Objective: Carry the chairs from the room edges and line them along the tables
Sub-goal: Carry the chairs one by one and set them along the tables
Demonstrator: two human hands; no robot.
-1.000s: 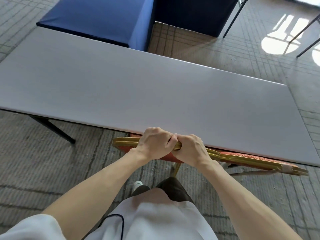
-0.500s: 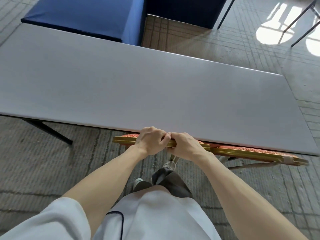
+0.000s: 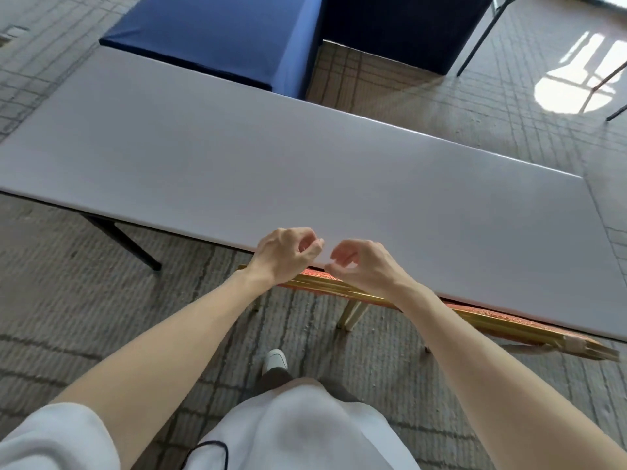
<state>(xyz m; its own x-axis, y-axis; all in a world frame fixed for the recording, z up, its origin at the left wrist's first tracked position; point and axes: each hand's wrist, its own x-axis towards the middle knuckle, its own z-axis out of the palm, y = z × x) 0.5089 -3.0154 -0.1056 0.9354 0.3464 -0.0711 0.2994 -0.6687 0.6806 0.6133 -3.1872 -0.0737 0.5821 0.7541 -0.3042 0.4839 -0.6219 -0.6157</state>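
A chair (image 3: pixel 481 320) with a gold frame and red patterned upholstery stands pushed under the near edge of a long white table (image 3: pixel 305 171); only its backrest top and one gold leg show. My left hand (image 3: pixel 285 254) and my right hand (image 3: pixel 363 266) hover just above the backrest over the table's edge. Both have loosely curled fingers that are apart and hold nothing.
A table draped in blue cloth (image 3: pixel 220 32) stands beyond the white table, with a darker draped one (image 3: pixel 400 25) beside it. Black folding legs (image 3: pixel 118 237) sit under the white table at left. Thin dark legs (image 3: pixel 481 39) stand at the top right on patterned carpet.
Both hands gripped the chair's backrest top before; now they have let go and lifted off it. The chair has gone further under the table.
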